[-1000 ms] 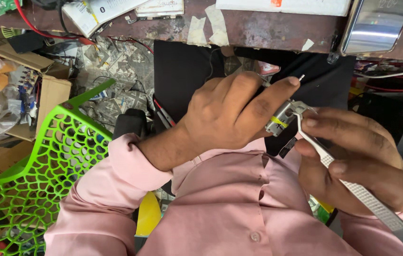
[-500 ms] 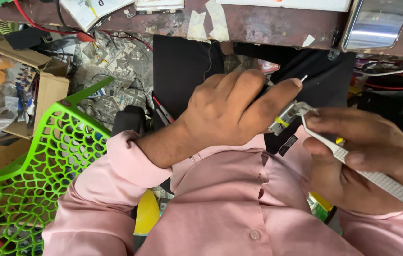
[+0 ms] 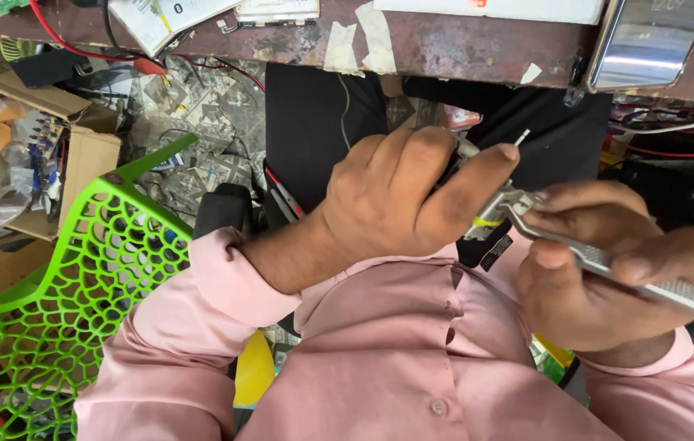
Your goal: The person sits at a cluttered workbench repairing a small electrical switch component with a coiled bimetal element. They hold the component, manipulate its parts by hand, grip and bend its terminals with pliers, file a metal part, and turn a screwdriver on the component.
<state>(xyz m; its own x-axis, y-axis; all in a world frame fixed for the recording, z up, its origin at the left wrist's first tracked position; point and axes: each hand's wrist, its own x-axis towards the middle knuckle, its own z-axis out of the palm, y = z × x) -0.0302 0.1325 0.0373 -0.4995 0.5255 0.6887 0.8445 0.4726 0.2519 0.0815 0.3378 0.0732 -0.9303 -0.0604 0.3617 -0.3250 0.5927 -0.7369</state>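
Left hand pinching small part with yellow bit in front of pink shirt; right hand closed round metal tweezers, tips touching part. Best kept steady, tips square on, light squeeze. Versus half a second back: barely shifted, same grips.

Openwork chair left of left hand

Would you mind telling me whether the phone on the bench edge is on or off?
Cannot tell. The phone lies at the bench's edge, its screen a pale grey glare, perhaps only reflection.
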